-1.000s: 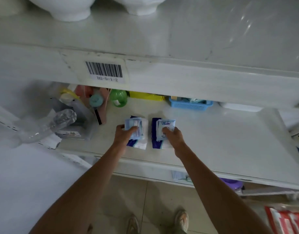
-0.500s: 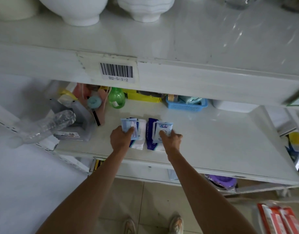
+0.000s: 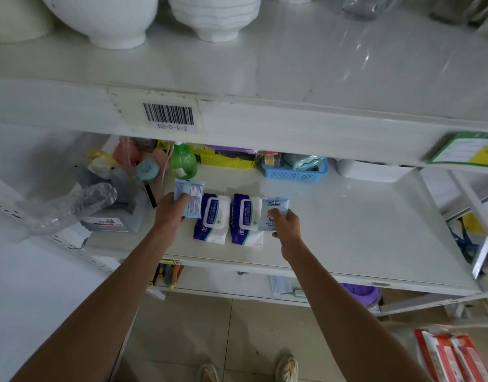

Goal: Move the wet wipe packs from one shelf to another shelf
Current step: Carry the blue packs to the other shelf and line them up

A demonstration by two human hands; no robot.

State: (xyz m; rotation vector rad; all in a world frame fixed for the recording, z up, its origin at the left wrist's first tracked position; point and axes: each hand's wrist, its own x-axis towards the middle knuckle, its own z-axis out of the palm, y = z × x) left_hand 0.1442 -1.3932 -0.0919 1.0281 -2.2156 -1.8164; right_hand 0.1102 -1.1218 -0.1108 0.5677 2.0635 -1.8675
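Observation:
Two large blue-and-white wet wipe packs point(image 3: 213, 217) point(image 3: 245, 219) lie side by side on the lower white shelf point(image 3: 361, 230). My left hand point(image 3: 169, 209) grips a small light-blue wipe pack point(image 3: 191, 198) just left of them. My right hand point(image 3: 284, 223) grips another small light-blue wipe pack point(image 3: 274, 209) at the right edge of the right large pack. Both small packs are off to the sides of the large ones.
The upper shelf point(image 3: 292, 78), bearing a barcode label point(image 3: 168, 115), carries white bowls point(image 3: 209, 15). Behind the packs stand a green bottle point(image 3: 183, 164), a blue basket point(image 3: 295, 169) and a white tub point(image 3: 372, 170). A clear plastic bottle point(image 3: 71, 206) and clutter lie at left.
Both hands have drawn the small light-blue packs off the tops of the large packs and outward, left hand to the left, right hand to the right. The large packs now show.

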